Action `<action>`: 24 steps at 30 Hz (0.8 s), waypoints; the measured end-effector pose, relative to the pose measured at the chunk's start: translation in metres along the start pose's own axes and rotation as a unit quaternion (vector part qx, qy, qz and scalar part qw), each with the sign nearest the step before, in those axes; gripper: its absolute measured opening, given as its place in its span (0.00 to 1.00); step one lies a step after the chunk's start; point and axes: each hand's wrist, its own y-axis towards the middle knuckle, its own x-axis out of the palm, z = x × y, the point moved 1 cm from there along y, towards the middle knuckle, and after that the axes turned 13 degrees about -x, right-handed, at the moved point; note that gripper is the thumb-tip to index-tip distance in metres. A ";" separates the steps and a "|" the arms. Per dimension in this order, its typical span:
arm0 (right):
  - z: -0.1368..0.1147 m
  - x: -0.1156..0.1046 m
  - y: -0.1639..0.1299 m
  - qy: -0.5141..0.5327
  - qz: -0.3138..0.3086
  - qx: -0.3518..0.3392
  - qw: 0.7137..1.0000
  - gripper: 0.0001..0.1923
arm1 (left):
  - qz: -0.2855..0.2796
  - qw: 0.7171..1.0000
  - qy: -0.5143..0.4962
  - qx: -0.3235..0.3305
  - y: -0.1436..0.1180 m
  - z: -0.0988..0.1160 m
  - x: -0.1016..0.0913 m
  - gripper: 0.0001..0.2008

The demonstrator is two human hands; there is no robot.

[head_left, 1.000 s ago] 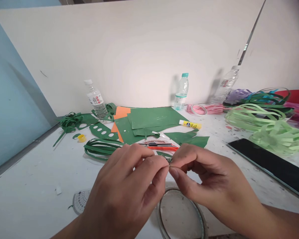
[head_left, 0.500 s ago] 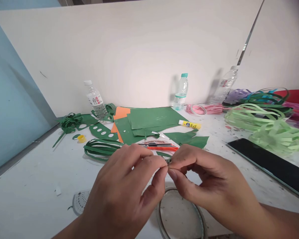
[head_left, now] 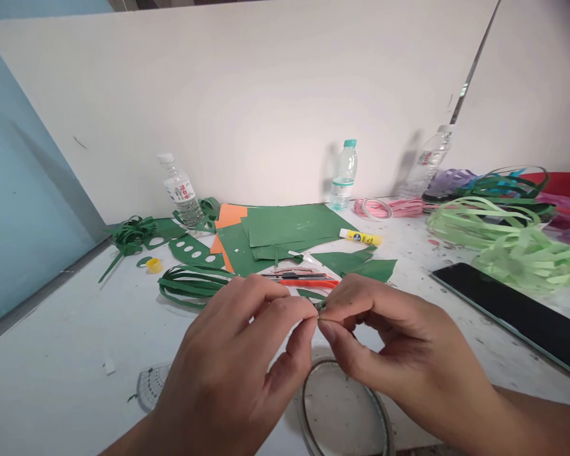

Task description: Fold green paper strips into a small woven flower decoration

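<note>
My left hand (head_left: 240, 354) and my right hand (head_left: 392, 354) meet in front of me, fingertips touching. Each is closed in a pinch of thumb and forefinger. Whatever they hold is tiny and mostly covered by the fingers; a speck of dark green shows at the tips, but its kind is unclear. Below them lies a roll of tape (head_left: 304, 405), partly behind my right hand. Just beyond the fingers are a utility knife (head_left: 299, 276) and a strip of green paper (head_left: 312, 294). A clear protractor (head_left: 151, 384) is half hidden by my left hand.
Green paper sheets (head_left: 289, 226) lie at the back middle, with a glue stick (head_left: 361, 237) beside them. Bundled green strips (head_left: 185, 285) sit at left. A phone (head_left: 508, 316) and light green strips (head_left: 527, 253) lie at right. Bottles (head_left: 344, 177) stand along the white board (head_left: 266, 95).
The whole view has shifted very slightly. Both hands keep the same pinch, fingertips together, and nothing on the table has visibly moved.
</note>
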 end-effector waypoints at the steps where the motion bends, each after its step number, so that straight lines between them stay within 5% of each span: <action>1: 0.000 0.000 0.000 0.000 -0.001 0.002 1.000 0.09 | 0.000 1.000 0.001 0.000 0.000 0.000 0.000 0.07; 24: 0.001 0.000 0.002 0.031 -0.003 0.046 0.998 0.07 | -0.005 1.000 0.012 0.028 -0.001 -0.002 0.001 0.09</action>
